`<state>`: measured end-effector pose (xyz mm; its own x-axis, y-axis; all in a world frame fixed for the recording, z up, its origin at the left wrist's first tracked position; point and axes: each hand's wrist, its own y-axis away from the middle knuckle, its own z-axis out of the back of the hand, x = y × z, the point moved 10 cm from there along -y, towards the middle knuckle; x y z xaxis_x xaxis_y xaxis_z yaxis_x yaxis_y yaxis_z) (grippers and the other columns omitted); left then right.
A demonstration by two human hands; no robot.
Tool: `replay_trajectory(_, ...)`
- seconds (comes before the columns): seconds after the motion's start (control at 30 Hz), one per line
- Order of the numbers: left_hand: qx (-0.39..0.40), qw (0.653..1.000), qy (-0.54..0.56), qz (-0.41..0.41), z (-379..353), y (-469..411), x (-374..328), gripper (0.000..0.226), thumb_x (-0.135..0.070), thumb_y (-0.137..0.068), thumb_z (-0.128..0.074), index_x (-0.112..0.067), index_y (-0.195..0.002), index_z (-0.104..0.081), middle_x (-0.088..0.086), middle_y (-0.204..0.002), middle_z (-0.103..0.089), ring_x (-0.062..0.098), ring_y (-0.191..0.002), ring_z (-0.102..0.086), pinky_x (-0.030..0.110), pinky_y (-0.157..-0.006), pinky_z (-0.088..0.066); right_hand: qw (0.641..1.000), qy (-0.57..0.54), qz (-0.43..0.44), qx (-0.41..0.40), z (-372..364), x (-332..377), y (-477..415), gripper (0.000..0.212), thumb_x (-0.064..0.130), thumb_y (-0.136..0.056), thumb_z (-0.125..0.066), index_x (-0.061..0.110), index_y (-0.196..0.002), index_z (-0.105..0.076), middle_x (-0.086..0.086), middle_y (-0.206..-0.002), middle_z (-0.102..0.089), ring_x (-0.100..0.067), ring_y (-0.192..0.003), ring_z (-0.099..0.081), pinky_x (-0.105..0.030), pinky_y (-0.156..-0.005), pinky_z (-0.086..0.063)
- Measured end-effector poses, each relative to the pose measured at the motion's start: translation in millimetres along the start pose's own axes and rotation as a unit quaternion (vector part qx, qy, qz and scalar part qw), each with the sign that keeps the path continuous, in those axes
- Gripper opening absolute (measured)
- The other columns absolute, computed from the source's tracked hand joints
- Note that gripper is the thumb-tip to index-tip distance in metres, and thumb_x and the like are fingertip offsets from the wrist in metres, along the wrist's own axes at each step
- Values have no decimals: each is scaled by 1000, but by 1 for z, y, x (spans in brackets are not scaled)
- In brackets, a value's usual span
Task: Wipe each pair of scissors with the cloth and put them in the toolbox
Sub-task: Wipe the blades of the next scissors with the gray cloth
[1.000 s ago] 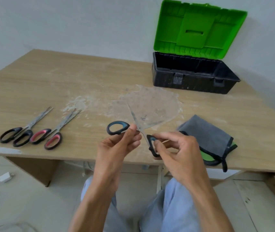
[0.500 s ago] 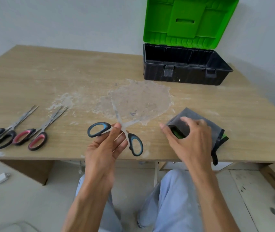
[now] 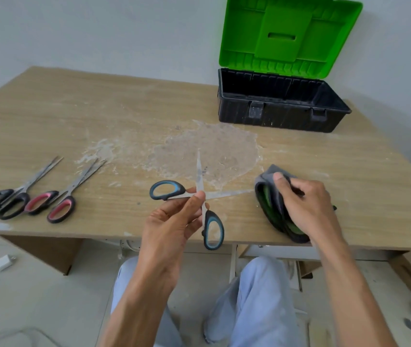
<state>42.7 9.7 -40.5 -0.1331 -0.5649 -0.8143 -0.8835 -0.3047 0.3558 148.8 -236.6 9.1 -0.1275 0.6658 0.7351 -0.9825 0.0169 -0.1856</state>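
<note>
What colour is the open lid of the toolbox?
Bright green lid, above the black toolbox; head view.

Wood-grain table (image 3: 49, 116); dull metal scissors (image 3: 199, 176); plastic toolbox (image 3: 282, 116)

Three pairs of scissors: one blue-handled (image 3: 200, 196) (blades spread wide), one red-handled (image 3: 59, 199), one black-handled (image 3: 11, 196). One cloth (image 3: 274, 204), grey with green inside. One toolbox (image 3: 282, 106), lid up. Two hands. One bench (image 3: 74, 116).

Left hand (image 3: 172, 221) pinches open blue-handled scissors (image 3: 200, 196); right hand (image 3: 304, 204) grasps cloth (image 3: 272, 196).
</note>
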Motion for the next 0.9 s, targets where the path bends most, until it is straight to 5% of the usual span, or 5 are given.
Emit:
replay_trajectory(0.33, 11, 991, -87, -100, -13, 20, -42, 14, -18, -75, -79, -7, -83, -79, 4, -70, -74, 8, -63, -67, 15, -60, -53, 987, -102, 124, -22, 63, 101, 13, 60, 43, -105, -58, 2, -62, -47, 10, -49, -31, -8, -45, -28, -20, -43, -23)
replay_trajectory(0.47, 16, 990, -75, -115, -17, 24, -43, 13, -14, -73, -79, -2, -80, -78, 8, -70, -75, 10, -61, -67, 17, -58, -54, 961, -91, 244, 98, 49, 147, 50, 37, 44, -102, -59, 30, -69, -69, 16, -49, -51, -3, -42, -45, -11, -39, -32)
replay_trajectory(0.57, 26, 992, -47, -113, -16, 24, -43, 19, -15, -73, -79, 1, -85, -78, 16, -80, -77, 16, -66, -67, 20, -60, -54, 932, -24, 274, 238, 20, 152, 80, 29, 56, -101, -56, 39, -101, -80, 33, -94, -75, 14, -98, -69, -7, -81, -53)
replay_trajectory(0.63, 35, 993, -23, -111, -15, 24, -43, 25, -19, -68, -79, 1, -84, -78, 19, -82, -76, 20, -67, -65, 23, -62, -55, 912, 18, 305, 272, 12, 153, 91, 36, 66, -97, -55, 42, -112, -79, 36, -121, -71, 10, -136, -52, -23, -109, -48)
replay_trajectory(0.9, 64, 991, -5, -115, -17, 34, -45, 25, -20, -61, -80, -1, -78, -78, 17, -90, -77, 23, -74, -69, 24, -62, -55, 960, 75, 230, 144, 30, 127, 57, 49, 77, -89, -54, 44, -119, -74, 33, -122, -69, 9, -124, -59, -15, -99, -47)
